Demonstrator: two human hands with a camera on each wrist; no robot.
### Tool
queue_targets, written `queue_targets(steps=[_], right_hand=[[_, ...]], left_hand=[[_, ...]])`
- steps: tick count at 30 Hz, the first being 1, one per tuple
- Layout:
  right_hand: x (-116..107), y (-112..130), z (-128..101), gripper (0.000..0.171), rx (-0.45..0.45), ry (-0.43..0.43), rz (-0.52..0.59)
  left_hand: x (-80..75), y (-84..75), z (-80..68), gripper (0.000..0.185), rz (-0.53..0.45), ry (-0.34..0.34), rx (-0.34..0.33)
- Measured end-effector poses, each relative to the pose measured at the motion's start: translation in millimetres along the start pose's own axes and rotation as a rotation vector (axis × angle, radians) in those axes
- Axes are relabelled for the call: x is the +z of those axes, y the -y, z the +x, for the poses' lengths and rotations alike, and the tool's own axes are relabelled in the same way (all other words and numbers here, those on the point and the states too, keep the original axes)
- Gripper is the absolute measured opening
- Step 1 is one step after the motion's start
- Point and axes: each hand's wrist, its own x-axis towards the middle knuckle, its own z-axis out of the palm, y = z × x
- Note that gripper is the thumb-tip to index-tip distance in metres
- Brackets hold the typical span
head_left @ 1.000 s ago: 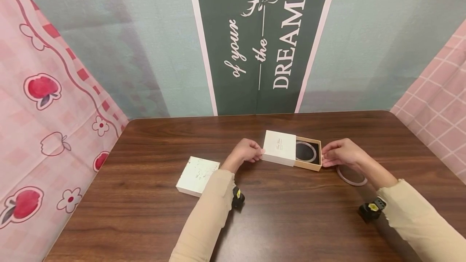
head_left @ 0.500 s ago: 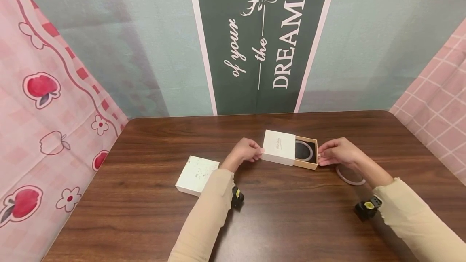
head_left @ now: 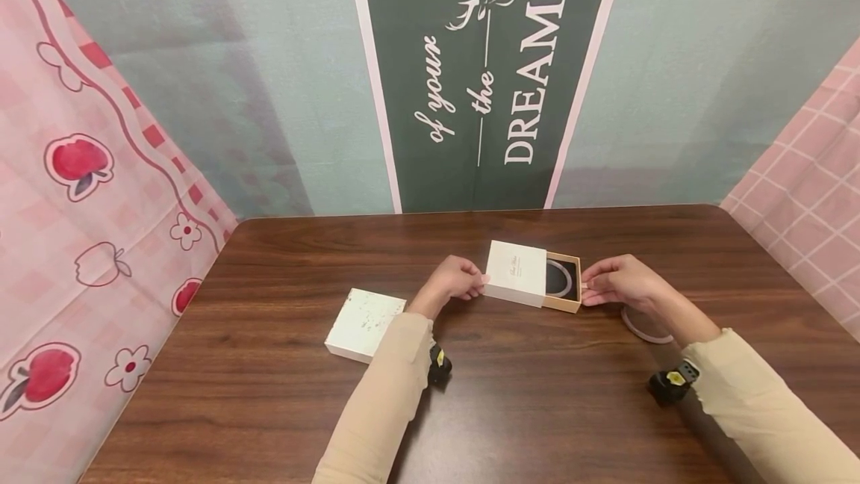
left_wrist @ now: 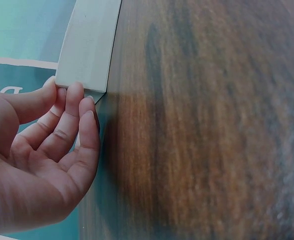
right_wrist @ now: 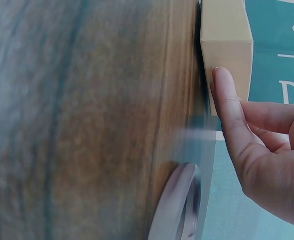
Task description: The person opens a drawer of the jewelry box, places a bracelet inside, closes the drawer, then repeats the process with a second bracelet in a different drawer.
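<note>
A white slide-out jewelry box (head_left: 516,272) lies toward the back of the table, its tan drawer (head_left: 563,303) partly out on the right. Inside the drawer, a pale pinkish bangle (head_left: 568,281) sits on black lining, partly covered by the sleeve. My left hand (head_left: 457,279) holds the sleeve's left end by the near corner, thumb and fingertips against it. At the opposite end, my right hand (head_left: 625,281) presses its fingers against the drawer's outer face. A second bangle (head_left: 641,327) lies on the table beneath the right wrist, partly hidden; it also shows in the right wrist view.
Another white box (head_left: 363,323), speckled on top, lies to the left, partly covered by the left sleeve. The brown wooden table (head_left: 537,409) runs back to a hanging printed cloth (head_left: 430,178). Patterned pink cloths hang on both sides.
My right hand has moved left, sliding the drawer and its bangle further into the sleeve. The left hand stays at the sleeve's end, and the sleeve has hardly moved.
</note>
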Motion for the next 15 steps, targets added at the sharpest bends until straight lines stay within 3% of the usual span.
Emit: queue_targets(steps=[15], right_hand=[[6.3,2.6,3.7,0.025,-0.008,0.010,0.003]], left_hand=[[-0.1,-1.7,-1.3,0.014,0.016,-0.002,-0.010]])
